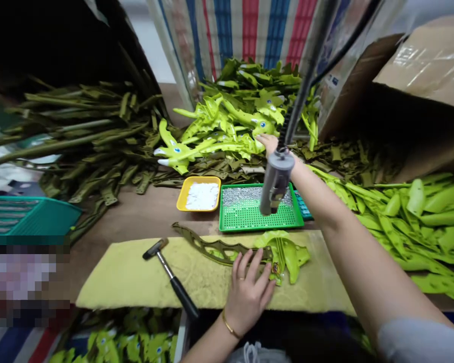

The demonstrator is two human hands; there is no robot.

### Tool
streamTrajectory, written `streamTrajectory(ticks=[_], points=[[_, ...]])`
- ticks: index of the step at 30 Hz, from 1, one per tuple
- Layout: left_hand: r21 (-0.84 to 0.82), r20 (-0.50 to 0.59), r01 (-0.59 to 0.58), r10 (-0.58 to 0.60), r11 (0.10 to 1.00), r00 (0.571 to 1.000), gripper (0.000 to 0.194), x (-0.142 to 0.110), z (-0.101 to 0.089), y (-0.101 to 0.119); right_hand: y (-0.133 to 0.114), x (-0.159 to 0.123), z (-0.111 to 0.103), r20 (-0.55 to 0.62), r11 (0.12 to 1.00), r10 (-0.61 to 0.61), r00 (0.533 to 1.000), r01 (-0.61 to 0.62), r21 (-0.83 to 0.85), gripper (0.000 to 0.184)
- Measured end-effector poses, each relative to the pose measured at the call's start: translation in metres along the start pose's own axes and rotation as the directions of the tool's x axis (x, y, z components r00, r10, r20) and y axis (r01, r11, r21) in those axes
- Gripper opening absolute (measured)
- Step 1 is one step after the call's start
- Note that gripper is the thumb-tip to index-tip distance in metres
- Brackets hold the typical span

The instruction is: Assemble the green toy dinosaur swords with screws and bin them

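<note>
My left hand (249, 287) lies palm down with its fingers apart, their tips resting on a curved dark olive plastic piece (215, 249) with cut-out holes. Beside those fingertips is a lime-green moulded plastic piece (287, 254), partly under the olive one. My right hand (269, 143) is stretched out to the far pile, fingers extended and touching or nearly touching a lime-green dragon-head piece (260, 123) with a blue eye. Part of this hand is hidden behind a hanging grey power screwdriver (278, 176). Both workpieces lie on a yellow cloth (136, 277).
A hammer (174, 282) lies on the cloth's left. Behind are a yellow tray (179, 201) of small white parts and a green basket (261, 222) holding small metal parts. Olive pieces (79, 126) heap up at left, lime-green pieces (419, 222) at right. A cardboard box (427, 60) stands back right.
</note>
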State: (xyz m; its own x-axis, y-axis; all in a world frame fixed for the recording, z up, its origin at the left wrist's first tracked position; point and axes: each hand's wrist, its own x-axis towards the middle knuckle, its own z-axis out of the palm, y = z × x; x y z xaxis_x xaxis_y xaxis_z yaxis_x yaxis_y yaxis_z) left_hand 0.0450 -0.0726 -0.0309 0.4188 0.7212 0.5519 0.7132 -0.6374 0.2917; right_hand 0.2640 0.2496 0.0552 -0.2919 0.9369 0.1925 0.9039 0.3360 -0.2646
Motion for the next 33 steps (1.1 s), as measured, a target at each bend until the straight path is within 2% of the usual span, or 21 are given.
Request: streamTrajectory(ticks=[2,4,7,10,11,13,15,17,18,19,20,21,23,24,25,26,27,29,30,31,33], points=[[-0.001,-0.028,0.02,-0.02,1.0,0.999,0.025,-0.001,0.0,0.0,0.007,0.023,0.006,0.038,1.0,0.012,0.999,-0.012,-0.009,0.045],[-0.001,-0.044,0.025,-0.025,1.0,0.999,0.025,-0.001,0.0,0.001,0.01,0.03,0.006,0.04,1.0,0.017,0.999,-0.017,-0.007,0.038],[0.0,-0.048,0.017,-0.017,1.0,0.999,0.024,0.0,0.001,0.001,0.008,0.02,-0.007,-0.041,0.999,0.017,0.999,-0.015,0.037,0.033],[-0.025,-0.024,0.013,-0.014,1.0,1.0,0.023,0.003,0.0,0.001,0.008,-0.009,-0.031,-0.198,0.986,0.074,0.978,-0.041,0.164,0.043],[-0.043,-0.015,0.014,-0.015,0.999,1.0,0.023,0.003,0.0,0.0,0.01,-0.024,-0.039,-0.257,0.973,0.118,0.959,-0.06,0.221,0.047],[-0.089,-0.005,0.015,-0.015,0.996,1.0,0.023,0.003,0.0,-0.001,0.02,-0.067,-0.054,-0.389,0.926,0.253,0.886,-0.105,0.363,0.047],[-0.144,0.022,0.036,-0.033,0.989,0.999,0.023,0.001,0.001,-0.004,0.032,-0.126,-0.063,-0.499,0.838,0.429,0.753,-0.127,0.53,0.042],[-0.231,0.042,0.124,-0.117,0.965,0.992,0.022,0.001,-0.001,-0.007,0.037,-0.197,-0.066,-0.488,0.752,0.542,0.684,-0.136,0.645,0.044],[-0.298,0.059,0.184,-0.174,0.937,0.983,0.023,0.002,-0.003,-0.009,0.035,-0.232,-0.065,-0.463,0.701,0.586,0.665,-0.129,0.702,0.045],[-0.399,0.09,0.244,-0.227,0.884,0.97,0.026,0.005,-0.005,-0.009,0.03,-0.265,-0.062,-0.398,0.645,0.607,0.688,-0.134,0.752,0.047],[-0.534,0.144,0.299,-0.264,0.791,0.954,0.035,0.009,-0.008,-0.008,0.021,-0.293,-0.056,-0.306,0.523,0.632,0.712,-0.1,0.846,0.044],[-0.679,0.226,0.353,-0.275,0.644,0.935,0.049,0.014,-0.011,-0.007,0.01,-0.315,-0.049,-0.228,0.475,0.63,0.742,-0.137,0.869,0.038],[-0.851,0.418,0.471,-0.244,0.231,0.875,0.071,0.028,-0.017,-0.003,-0.016,-0.339,-0.034,-0.042,0.38,0.593,0.804,-0.233,0.895,0.032],[-0.851,0.499,0.523,-0.243,0.045,0.832,0.071,0.035,-0.02,-0.002,-0.03,-0.342,-0.027,0.028,0.366,0.559,0.828,-0.277,0.888,0.035],[-0.826,0.558,0.557,-0.276,-0.09,0.783,0.063,0.041,-0.023,-0.003,-0.043,-0.341,-0.022,0.071,0.368,0.518,0.853,-0.297,0.881,0.038],[-0.802,0.593,0.571,-0.341,-0.173,0.73,0.053,0.046,-0.027,-0.006,-0.054,-0.338,-0.019,0.063,0.396,0.494,0.867,-0.288,0.872,0.04],[-0.796,0.599,0.564,-0.428,-0.222,0.677,0.042,0.05,-0.032,-0.012,-0.064,-0.333,-0.017,0.007,0.453,0.49,0.872,-0.261,0.852,0.04],[-0.825,0.551,0.487,-0.603,-0.287,0.577,0.026,0.053,-0.045,-0.029,-0.077,-0.328,-0.012,-0.17,0.636,0.46,0.871,-0.19,0.748,0.036],[-0.845,0.52,0.429,-0.676,-0.319,0.522,0.023,0.052,-0.052,-0.04,-0.082,-0.327,-0.009,-0.233,0.732,0.406,0.884,-0.162,0.662,0.032],[-0.863,0.494,0.37,-0.734,-0.345,0.467,0.024,0.05,-0.06,-0.05,-0.086,-0.328,-0.003,-0.25,0.816,0.327,0.911,-0.138,0.562,0.027],[-0.886,0.458,0.278,-0.8,-0.372,0.388,0.032,0.044,-0.071,-0.067,-0.093,-0.333,0.011,-0.168,0.923,0.147,0.975,-0.074,0.377,0.019]])
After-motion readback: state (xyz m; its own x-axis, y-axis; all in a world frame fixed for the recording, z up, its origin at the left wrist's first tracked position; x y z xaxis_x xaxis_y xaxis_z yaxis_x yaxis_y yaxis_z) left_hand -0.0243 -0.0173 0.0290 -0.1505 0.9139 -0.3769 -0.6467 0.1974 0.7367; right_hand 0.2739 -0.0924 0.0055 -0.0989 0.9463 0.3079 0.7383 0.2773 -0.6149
